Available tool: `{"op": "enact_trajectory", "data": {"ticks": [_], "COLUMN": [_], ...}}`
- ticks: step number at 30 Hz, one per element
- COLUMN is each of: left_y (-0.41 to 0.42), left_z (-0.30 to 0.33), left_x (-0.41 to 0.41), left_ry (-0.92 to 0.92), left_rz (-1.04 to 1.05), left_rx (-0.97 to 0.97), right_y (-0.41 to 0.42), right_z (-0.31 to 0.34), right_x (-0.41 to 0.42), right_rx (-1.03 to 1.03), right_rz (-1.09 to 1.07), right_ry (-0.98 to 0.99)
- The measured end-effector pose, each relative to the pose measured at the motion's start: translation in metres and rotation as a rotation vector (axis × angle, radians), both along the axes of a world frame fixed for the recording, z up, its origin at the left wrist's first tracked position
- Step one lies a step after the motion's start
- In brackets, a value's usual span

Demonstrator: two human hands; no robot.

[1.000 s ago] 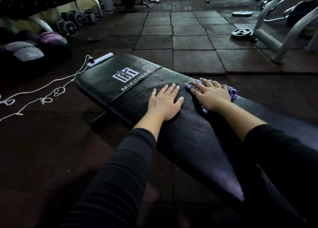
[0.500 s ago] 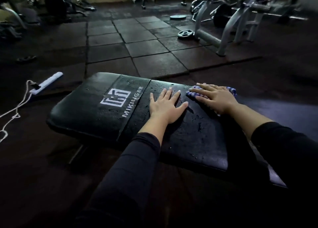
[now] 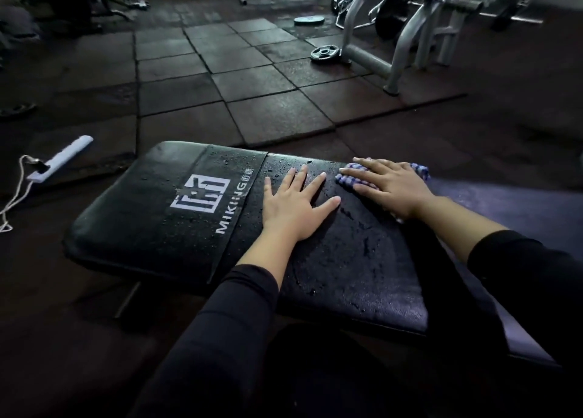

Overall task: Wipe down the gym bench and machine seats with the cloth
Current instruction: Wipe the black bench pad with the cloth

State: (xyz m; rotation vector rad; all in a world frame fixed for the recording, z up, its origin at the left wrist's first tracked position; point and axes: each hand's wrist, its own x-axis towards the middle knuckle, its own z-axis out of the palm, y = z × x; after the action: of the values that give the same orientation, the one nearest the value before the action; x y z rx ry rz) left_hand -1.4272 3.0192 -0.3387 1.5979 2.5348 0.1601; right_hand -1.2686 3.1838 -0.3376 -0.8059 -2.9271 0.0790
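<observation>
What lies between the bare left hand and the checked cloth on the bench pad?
Only wet black bench pad, dotted with droplets, separates left hand from blue-and-white checked cloth under right hand, in the head view.

One padded bench (image 3: 176,215) with one white logo (image 3: 200,194) printed on it, one checked cloth (image 3: 353,177), and two hands: one left hand (image 3: 293,206) flat on the pad, one right hand (image 3: 389,187) on the cloth. On the floor, two weight plates, one dark (image 3: 325,53) and one pale (image 3: 308,20), plus one white handle (image 3: 60,158) with one cord (image 3: 15,193)
</observation>
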Motion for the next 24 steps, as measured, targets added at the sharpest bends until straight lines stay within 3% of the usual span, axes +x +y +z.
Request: {"op": "enact_trajectory", "data": {"ticks": [13, 20, 24], "left_y": [-0.025, -0.051, -0.057], "left_z": [0.008, 0.000, -0.002], "left_x": [-0.008, -0.014, -0.016], "left_ry": [-0.017, 0.051, 0.017], "left_rz": [0.040, 0.054, 0.063], "left_rx": [-0.006, -0.032, 0.006], "right_y": [-0.006, -0.049, -0.048], "right_z": [0.006, 0.004, 0.007], "right_x": [0.005, 0.008, -0.003], "right_rx": [-0.047, -0.041, -0.077], "right_rz": [0.011, 0.161, 0.114], "right_ry": [-0.020, -0.081, -0.102]}}
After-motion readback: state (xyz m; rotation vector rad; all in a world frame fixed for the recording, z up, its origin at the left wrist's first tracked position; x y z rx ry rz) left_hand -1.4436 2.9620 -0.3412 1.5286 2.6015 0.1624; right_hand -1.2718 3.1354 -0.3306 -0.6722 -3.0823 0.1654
